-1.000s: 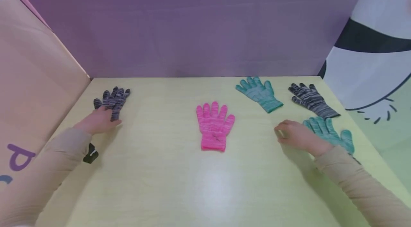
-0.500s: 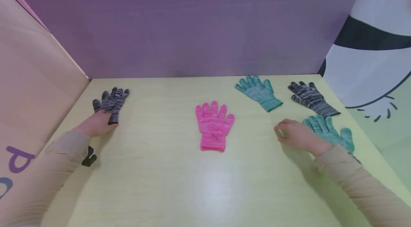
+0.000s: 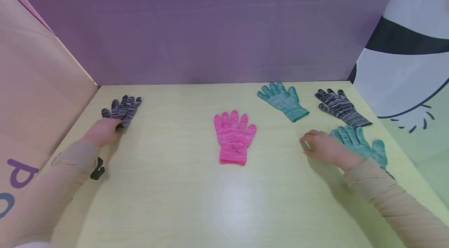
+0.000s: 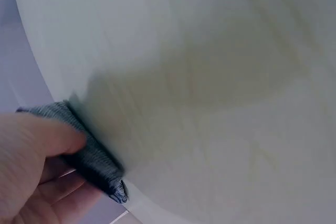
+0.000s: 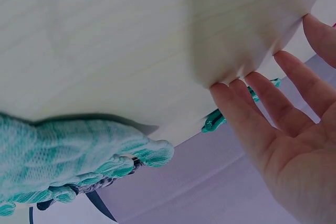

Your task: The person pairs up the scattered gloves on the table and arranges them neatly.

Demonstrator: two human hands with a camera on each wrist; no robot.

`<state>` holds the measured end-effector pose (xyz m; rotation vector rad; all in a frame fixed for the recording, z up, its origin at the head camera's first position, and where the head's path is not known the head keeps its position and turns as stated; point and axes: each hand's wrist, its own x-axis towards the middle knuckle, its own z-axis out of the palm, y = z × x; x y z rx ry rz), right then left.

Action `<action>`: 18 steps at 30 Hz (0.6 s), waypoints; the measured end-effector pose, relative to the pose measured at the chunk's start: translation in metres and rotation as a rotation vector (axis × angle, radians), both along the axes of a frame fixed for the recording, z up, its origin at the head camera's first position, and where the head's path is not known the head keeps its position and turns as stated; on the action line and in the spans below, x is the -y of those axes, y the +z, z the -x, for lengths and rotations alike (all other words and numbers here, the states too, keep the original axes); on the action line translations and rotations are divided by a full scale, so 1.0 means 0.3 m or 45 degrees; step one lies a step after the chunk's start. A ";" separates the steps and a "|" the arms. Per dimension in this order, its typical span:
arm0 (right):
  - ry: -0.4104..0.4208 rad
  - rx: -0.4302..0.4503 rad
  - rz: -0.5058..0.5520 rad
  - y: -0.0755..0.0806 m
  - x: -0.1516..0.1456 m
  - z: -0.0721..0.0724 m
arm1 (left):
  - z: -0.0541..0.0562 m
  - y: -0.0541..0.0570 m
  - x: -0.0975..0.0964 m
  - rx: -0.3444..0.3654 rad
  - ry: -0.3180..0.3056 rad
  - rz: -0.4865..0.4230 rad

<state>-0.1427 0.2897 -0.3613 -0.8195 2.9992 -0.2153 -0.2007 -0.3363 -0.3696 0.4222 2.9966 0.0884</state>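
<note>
Grey-black glove (image 3: 125, 111), partly hidden, pinched in left fingers (image 4: 79, 203); right fingers (image 5: 243, 119) loosely bent, empty.

No full word can be read. On the pale wall panel (image 3: 42, 100), at the lower left of the head view, a purple letter (image 3: 22, 166) is printed at a slant, readable as d or p; below it a blue curved character (image 3: 12, 201) is cut off by the frame's edge. The dark marks (image 3: 236, 150) on the pink glove's cuff (image 3: 226, 157), near the centre, cannot be made out.
</note>
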 end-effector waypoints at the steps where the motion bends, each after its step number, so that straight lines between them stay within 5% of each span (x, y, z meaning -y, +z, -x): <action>1: 0.002 0.002 -0.001 0.001 0.000 0.001 | 0.003 0.003 0.002 -0.001 0.021 -0.005; 5: 0.013 0.016 -0.008 0.004 0.000 0.002 | 0.005 0.020 0.001 -0.054 0.103 -0.028; 9: 0.025 0.014 -0.006 0.006 0.001 0.002 | 0.004 0.052 -0.013 -0.202 0.123 -0.108; 18: 0.034 -0.008 -0.011 -0.007 -0.007 0.007 | 0.000 0.172 -0.090 -0.482 0.142 -0.350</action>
